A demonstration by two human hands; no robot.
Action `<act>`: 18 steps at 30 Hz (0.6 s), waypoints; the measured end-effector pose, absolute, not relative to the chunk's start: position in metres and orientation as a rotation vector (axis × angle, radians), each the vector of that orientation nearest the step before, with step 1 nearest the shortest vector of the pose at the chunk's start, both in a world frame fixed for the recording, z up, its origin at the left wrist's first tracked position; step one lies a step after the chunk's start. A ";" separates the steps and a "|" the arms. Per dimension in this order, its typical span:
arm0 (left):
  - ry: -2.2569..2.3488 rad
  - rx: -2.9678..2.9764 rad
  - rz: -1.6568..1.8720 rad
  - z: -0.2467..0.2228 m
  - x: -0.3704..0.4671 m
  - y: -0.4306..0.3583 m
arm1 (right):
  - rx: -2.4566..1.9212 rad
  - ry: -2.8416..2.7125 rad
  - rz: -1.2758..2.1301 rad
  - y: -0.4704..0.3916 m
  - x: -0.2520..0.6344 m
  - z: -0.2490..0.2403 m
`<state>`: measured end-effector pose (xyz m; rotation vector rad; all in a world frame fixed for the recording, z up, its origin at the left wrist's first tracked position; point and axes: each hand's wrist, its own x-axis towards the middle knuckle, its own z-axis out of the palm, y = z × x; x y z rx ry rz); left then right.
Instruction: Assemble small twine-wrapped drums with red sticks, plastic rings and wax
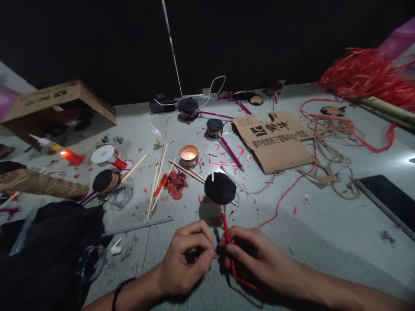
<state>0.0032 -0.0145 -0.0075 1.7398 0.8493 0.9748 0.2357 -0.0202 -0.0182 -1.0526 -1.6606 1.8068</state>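
Observation:
My right hand [259, 255] grips a thin stick wound with red cord [226, 229], low in the middle of the head view. A flat black disc [220, 188] tops the stick, and bare wood shows just under it. From the lower end, loose red cord trails toward the bottom edge. Just left of the stick, my left hand [189, 255] is curled with thumb and index fingertips close together; whatever they may pinch is too small to make out. A dark band circles the left wrist.
A lit candle [189, 155] stands beyond the disc, near wooden sticks and a red wax puddle [175, 185]. Flattened cardboard [275, 142] and tangled twine lie right of centre, a phone [389, 201] at far right. Black cloth [48, 255] and an open box [61, 101] are left.

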 end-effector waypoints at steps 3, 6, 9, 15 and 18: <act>0.870 1.712 0.969 -0.009 0.002 -0.015 | -1.068 -1.731 1.756 -0.020 0.236 -0.016; 0.934 1.697 1.016 -0.009 -0.001 -0.013 | -1.100 -1.809 1.692 -0.020 0.237 -0.014; 1.033 1.686 1.122 -0.008 -0.005 -0.007 | -1.100 -1.846 1.652 -0.020 0.237 -0.013; 1.222 1.531 1.432 -0.006 -0.013 0.005 | -1.115 -1.945 1.617 -0.023 0.237 -0.012; 1.237 1.511 1.463 -0.005 -0.015 0.009 | -1.116 -1.984 1.642 -0.026 0.236 -0.013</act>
